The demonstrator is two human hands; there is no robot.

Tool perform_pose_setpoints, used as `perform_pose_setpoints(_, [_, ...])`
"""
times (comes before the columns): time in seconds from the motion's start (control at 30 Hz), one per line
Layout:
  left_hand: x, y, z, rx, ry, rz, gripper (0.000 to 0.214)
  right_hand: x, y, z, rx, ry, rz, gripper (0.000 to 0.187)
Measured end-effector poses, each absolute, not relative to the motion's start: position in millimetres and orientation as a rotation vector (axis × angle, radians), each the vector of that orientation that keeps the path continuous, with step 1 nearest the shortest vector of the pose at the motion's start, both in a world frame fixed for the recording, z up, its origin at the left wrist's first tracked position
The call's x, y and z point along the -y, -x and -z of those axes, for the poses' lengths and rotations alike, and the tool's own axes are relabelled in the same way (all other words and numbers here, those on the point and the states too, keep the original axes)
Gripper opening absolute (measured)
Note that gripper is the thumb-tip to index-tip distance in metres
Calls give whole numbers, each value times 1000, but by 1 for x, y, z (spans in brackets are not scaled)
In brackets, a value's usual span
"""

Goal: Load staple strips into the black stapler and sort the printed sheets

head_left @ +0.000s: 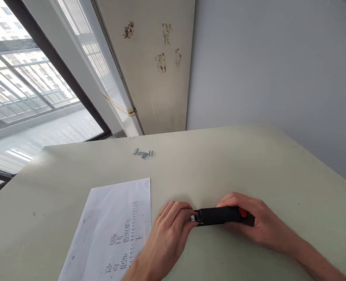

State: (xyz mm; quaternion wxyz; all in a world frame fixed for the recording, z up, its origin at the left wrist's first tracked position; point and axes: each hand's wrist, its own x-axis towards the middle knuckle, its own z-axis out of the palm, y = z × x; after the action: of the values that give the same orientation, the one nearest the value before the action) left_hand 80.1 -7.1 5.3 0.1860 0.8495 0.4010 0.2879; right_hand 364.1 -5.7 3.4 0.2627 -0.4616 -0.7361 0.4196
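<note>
A black stapler (pixel 220 216) with a red piece near its right end lies crosswise between my hands, low over the table. My right hand (pixel 253 218) is closed around the right end, with the thumb and fingers on opposite long sides. At the left end, my left hand (pixel 173 230) is closed, its thumb and fingertips pinching around the bright metal tip. Whether a small separate piece sits between those fingertips, I cannot tell. Left of my left hand lies a sheet of printed paper (pixel 102 222), flat on the table.
Several strips of staples (pixel 143 153) lie loose near the far edge of the pale green table (pixel 205 168). One bent staple (pixel 34 213) rests at the far left. A grey wall (pixel 263 66) borders the table on the right, and a window (pixel 29 78) stands at the left.
</note>
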Motion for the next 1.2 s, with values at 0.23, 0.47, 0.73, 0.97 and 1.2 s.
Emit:
perform_pose_setpoints(0.23, [7, -79, -2, -1175, -2381, -842, 10, -2, -387, -12, 1967, 1368, -1134, 13])
perform_pose_setpoints(0.47, [8, -84, -1, -1174, -2437, -792, 11, -4, -396, -20, 1969, 1413, -1143, 13])
perform_pose_setpoints(0.73, [6, -84, 1, -1174, -2437, -748, 12, -7, -399, -10, 1896, 1305, -1289, 41])
perform_pose_setpoints(0.97, [3, -80, -12, -1281, -2394, -836, 24, -9, -404, 2, 1613, 1337, -1276, 60])
perform_pose_setpoints(1.2, [-61, -50, -22, -1776, -2458, -707, 27, -8, -402, 2, 1623, 1332, -1274, 50])
